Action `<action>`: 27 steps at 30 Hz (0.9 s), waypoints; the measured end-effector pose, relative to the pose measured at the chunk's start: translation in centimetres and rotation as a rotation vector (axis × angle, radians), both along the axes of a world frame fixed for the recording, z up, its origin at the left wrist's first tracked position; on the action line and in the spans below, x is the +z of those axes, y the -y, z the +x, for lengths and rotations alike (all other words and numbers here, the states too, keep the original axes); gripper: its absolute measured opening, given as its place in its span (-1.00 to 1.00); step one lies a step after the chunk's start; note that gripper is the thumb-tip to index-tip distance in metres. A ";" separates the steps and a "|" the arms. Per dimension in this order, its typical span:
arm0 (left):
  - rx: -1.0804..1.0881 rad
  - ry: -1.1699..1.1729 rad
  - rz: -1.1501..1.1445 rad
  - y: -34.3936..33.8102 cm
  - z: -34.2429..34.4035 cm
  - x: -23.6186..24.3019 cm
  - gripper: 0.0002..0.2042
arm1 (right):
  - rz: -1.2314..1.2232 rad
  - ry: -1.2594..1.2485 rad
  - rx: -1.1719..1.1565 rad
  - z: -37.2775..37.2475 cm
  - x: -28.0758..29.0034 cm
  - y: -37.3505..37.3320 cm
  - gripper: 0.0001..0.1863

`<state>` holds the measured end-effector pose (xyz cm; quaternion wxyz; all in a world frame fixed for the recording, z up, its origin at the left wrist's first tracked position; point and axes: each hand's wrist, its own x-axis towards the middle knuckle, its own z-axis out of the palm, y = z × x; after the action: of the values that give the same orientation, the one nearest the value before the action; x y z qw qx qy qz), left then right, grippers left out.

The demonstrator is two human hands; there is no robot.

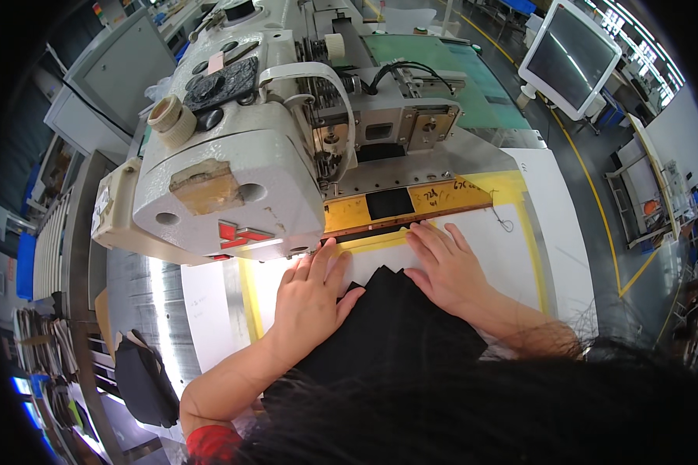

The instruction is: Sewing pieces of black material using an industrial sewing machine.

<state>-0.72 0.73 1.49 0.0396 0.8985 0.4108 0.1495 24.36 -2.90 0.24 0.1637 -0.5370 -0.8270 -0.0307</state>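
Observation:
Both my hands lie flat on a white sheet [502, 263] edged with yellow tape. My left hand [306, 298] has its fingers stretched forward, the tips beside the white sewing machine head [233, 178]; its thumb rests on the black cloth [388, 333]. With fingers spread, my right hand [451, 271] reaches to the edge of a yellow clamp plate [442, 195], its thumb near the cloth's upper edge. The cloth lies between my hands and runs down toward me. A dark strip shows along the plate's front edge, close to my fingertips. Neither hand grips anything.
A folded dark cloth [143, 380] hangs at the left beside the metal table [143, 287]. Behind the plate stands the machine's metal carriage [395, 128]. A screen [570, 58] stands at the far right, and a green surface [473, 85] lies behind the machine.

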 end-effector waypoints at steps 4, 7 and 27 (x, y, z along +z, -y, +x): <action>0.007 -0.003 -0.002 0.1 0.0 -0.4 -0.45 | 0.020 0.021 0.034 0.1 -0.1 -0.2 -0.45; -0.021 -0.006 0.021 -0.1 0.1 -0.2 -0.46 | 0.005 0.013 0.036 0.0 0.0 -0.3 -0.45; -0.042 0.007 0.064 0.0 -0.5 -0.8 -0.49 | 0.009 0.035 -0.002 -0.8 -0.8 0.1 -0.42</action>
<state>-1.25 0.73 0.65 0.0155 0.9072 0.3869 0.1648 23.57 -2.96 -0.60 0.1517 -0.5364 -0.8290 -0.0441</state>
